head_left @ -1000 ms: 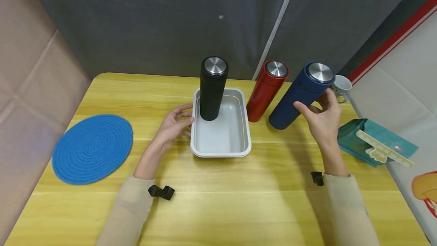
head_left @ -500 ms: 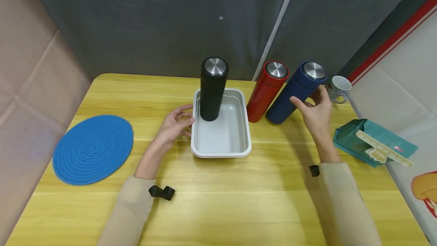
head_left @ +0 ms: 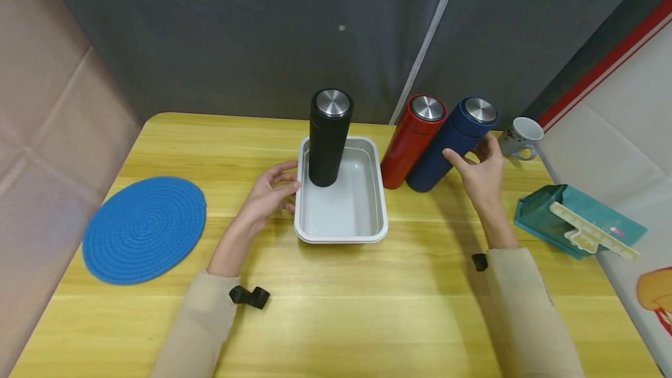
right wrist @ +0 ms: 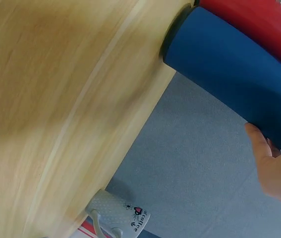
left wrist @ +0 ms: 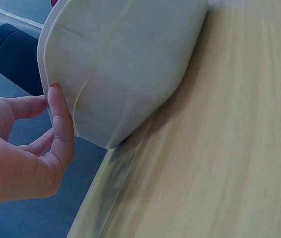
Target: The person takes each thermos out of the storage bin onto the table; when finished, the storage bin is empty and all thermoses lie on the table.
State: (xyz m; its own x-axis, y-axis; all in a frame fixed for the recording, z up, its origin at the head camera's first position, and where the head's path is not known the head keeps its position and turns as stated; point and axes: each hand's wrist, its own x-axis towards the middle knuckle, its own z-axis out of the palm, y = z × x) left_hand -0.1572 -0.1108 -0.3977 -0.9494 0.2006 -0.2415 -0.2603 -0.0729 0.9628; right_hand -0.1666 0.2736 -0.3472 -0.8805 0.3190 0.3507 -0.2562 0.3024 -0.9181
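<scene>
seat the blue bottle (head_left: 442, 151) flat, pinched in the right hand (head_left: 480, 177) at one o'clock, without jostling the red bottle (head_left: 407, 153), left hand (head_left: 268, 194) loose-fingered against the tray (head_left: 349, 214) at twelve.

From my remote seat I see a yellow wood-grain table (head_left: 362, 314) gleaming softly on its near side; behind it, a dark grey backdrop (head_left: 210, 45) crossed by a slanting pale strip (head_left: 428, 39); pinkish-beige tiled wall (head_left: 37, 104) at left; white wall (head_left: 625, 144) at right, bordered by a red band (head_left: 609, 62).
</scene>
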